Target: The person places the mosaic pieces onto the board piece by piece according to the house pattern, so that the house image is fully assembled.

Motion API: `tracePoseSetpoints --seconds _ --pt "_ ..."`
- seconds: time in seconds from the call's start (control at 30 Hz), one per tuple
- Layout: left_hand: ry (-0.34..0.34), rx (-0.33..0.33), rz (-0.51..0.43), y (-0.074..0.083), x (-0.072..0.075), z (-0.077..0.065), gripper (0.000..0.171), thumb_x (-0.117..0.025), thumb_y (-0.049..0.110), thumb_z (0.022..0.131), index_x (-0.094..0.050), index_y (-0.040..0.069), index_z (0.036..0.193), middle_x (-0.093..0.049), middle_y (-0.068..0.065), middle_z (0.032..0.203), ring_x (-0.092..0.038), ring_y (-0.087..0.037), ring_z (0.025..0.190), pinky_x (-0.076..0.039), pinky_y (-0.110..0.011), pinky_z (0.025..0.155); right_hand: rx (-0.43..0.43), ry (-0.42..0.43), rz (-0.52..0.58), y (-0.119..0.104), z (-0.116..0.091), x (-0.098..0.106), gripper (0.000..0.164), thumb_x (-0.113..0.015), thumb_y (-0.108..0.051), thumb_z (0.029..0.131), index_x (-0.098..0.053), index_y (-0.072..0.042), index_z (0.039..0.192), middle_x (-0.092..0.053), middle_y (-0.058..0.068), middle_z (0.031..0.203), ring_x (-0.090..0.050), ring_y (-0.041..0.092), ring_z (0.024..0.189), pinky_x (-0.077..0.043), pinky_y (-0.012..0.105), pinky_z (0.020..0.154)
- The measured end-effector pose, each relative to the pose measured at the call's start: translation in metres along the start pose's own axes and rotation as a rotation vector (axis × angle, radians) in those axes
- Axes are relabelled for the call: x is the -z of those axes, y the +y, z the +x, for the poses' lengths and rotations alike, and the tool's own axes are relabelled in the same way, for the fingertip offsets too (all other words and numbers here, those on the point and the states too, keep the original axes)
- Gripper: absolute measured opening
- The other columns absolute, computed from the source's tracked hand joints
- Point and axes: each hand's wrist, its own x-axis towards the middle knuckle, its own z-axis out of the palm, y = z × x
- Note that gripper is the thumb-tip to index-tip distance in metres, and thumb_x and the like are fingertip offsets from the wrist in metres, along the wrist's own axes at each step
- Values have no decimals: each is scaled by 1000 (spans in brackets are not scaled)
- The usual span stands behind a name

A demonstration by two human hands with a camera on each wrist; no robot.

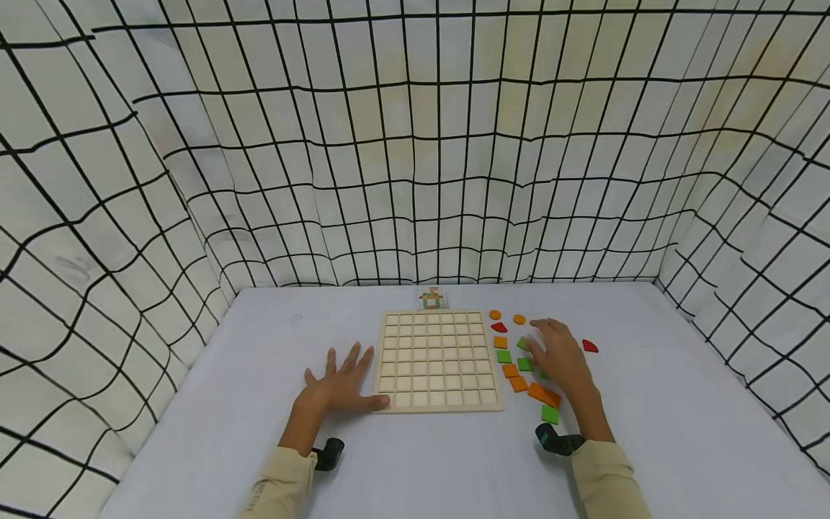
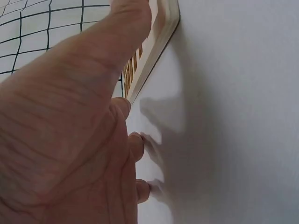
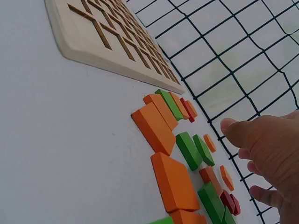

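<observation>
A wooden grid board (image 1: 441, 409) with rows of square recesses lies flat on the table. At its near left corner, my left hand (image 1: 337, 389) has its fingers spread and its thumb on the frame. My right hand (image 1: 560, 357) hovers over loose pieces to the right of the board, fingers slightly bent and nothing seen between them. Around it lie orange squares (image 1: 510, 370), green squares (image 1: 503, 357), orange discs (image 1: 519, 318) and red rounded pieces (image 1: 589, 346). In the right wrist view, the thumb (image 3: 238, 133) stands above the pieces. Some are partly hidden under that hand.
Behind the board lies a small picture card (image 1: 432, 297) with a coloured pattern. White cloth (image 1: 415, 468) covers the table. White walls with black netting (image 1: 454, 180) rise at the back and on both sides.
</observation>
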Motion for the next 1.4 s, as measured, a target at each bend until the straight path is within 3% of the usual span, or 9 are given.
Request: tracePoseSetpoints --seconds 0.17,0.37,0.67,0.9,1.1,1.4 --pt "-7 7 15 4 -2 2 111 -65 74 74 -16 20 158 -3 -16 165 7 -55 145 -3 -84 100 5 -16 107 -2 13 -3 44 -63 -25 96 -56 -5 135 -50 22 142 -42 40 134 -36 57 109" --pt "-13 10 15 6 -4 3 111 -68 72 73 -17 22 158 -2 -17 165 8 -57 144 -4 -85 98 73 18 222 -5 36 -6 36 -62 -18 97 -61 0 127 -58 23 133 -47 41 130 -37 57 108" --pt "-15 25 43 9 -8 4 115 -67 77 70 -15 25 158 1 -17 165 10 -57 144 -4 -86 98 138 -9 320 -2 68 -20 29 -65 -11 94 -65 6 118 -65 25 117 -62 39 107 -50 52 92" --pt "-17 8 45 12 -6 3 116 -68 77 69 -14 24 158 2 -17 165 10 -58 144 -3 -86 98 229 -35 286 3 84 -33 30 -68 -12 91 -67 4 116 -65 24 112 -59 39 105 -47 53 92" --pt "1 -4 54 10 -10 4 117 -66 79 69 -13 25 158 2 -17 165 10 -57 144 -3 -85 99 181 -42 234 -3 89 -34 26 -70 -19 91 -72 0 109 -64 23 112 -56 41 109 -43 55 99" --pt "23 -8 42 10 -11 1 117 -69 76 69 -15 22 158 1 -19 164 10 -58 144 -3 -84 100 159 -7 191 -9 90 -40 23 -69 -18 90 -73 1 103 -64 25 107 -59 40 102 -50 53 88"
